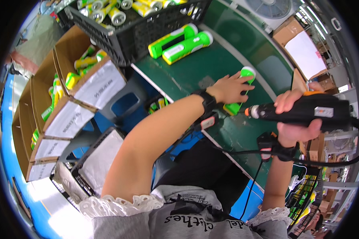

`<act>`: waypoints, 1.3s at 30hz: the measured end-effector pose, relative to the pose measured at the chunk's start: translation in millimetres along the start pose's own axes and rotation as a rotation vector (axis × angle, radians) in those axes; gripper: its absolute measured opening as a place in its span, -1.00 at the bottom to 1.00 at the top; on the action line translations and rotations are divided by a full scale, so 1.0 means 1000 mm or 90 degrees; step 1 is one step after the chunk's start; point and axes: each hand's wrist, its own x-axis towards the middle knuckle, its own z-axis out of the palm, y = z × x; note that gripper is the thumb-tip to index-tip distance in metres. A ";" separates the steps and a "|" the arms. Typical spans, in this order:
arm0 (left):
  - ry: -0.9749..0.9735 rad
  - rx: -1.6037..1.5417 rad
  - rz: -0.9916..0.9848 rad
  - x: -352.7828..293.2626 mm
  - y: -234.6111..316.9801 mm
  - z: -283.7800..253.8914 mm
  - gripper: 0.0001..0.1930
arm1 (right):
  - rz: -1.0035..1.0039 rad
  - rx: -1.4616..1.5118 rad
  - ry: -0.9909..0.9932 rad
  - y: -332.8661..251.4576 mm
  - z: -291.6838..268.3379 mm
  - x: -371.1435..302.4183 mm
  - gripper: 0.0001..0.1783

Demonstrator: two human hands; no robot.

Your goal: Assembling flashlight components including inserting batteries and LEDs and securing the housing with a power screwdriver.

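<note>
My left hand reaches across the green work table. Its fingers curl over a green and white flashlight and press it to the surface. Part of the flashlight is hidden under the hand. In my right hand is a black electric screwdriver, held level with fingers above and thumb below. The orange-ringed tip points left, close by the flashlight's lower end; I cannot tell if they touch. Farther back on the table lie a green flashlight with a yellow edge and another beside it.
A black crate of flashlights stands at the far left of the table. Cardboard boxes with more flashlights line the left side, near a grey-blue stool. The screwdriver's black cable loops past my right wrist. Racks stand at the right.
</note>
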 end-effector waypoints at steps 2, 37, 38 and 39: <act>-0.049 -0.017 0.012 -0.001 0.015 -0.006 -0.47 | -0.030 0.011 0.008 -0.006 -0.003 -0.009 -0.03; 0.269 -0.420 -0.111 -0.120 0.002 0.188 -0.72 | 0.025 0.066 0.091 -0.164 -0.094 -0.044 -0.26; 0.269 -0.411 -0.130 -0.138 0.011 0.173 -0.72 | 0.040 0.086 0.109 -0.165 -0.093 -0.042 -0.33; 0.206 -0.375 -0.096 -0.146 0.016 0.167 -0.72 | 0.052 0.074 0.086 -0.163 -0.089 -0.038 -0.40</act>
